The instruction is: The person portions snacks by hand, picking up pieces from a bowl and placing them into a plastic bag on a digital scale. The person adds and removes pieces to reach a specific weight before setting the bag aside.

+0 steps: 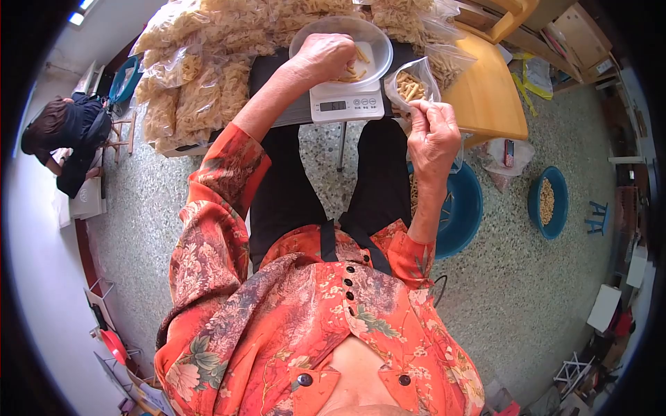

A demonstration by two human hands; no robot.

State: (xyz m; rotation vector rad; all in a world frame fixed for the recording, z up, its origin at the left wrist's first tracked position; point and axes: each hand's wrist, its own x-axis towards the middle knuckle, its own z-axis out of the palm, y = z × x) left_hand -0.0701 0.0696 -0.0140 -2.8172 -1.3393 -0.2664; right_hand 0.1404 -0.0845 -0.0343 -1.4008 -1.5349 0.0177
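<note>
My left hand (329, 55) reaches into a clear plastic bowl (305, 36), its fingers closed among a few short tan sticks (359, 69). Whether a stick is between the fingertips is hidden. Under the bowl is a white digital kitchen scale (347, 104); its display is lit but too small to read. To the right, my right hand (433, 135) pinches the near edge of a clear plastic bag (428, 75). The bag's mouth is open, with more tan sticks (409, 87) inside.
Filled clear bags (208, 93) are piled left of and behind the scale. A wooden chair (489, 90) stands right. On the floor are a blue basin (463, 215), another basin (563, 201) of tan pieces, and a bag with a phone (509, 154). Another person (83, 128) sits far left.
</note>
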